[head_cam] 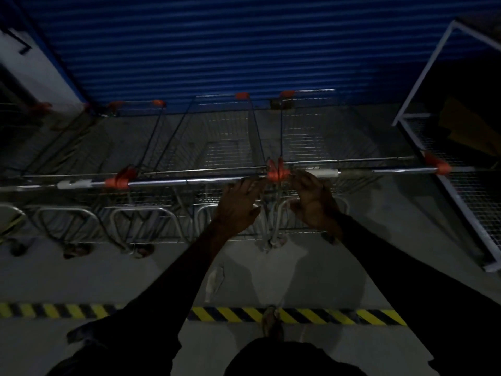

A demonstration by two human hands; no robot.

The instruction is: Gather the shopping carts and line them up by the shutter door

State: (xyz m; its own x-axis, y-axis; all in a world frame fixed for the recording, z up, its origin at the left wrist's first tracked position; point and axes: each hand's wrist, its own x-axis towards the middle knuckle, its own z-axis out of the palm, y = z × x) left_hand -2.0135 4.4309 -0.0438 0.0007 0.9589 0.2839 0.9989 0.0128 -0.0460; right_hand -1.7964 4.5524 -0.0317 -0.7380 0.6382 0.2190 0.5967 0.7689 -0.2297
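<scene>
Ribbed blue shutter (244,50), wire carts (227,137) (chrome handles (189,181))

Blue shutter door (217,50) with horizontal ribs; silver wire-grid carts (222,147) with orange handle caps (276,173); grey floor (298,267) crossed by tape (298,316) in yellow-and-black diagonal stripes; black sleeves (173,289); white-framed cage (477,185).
</scene>
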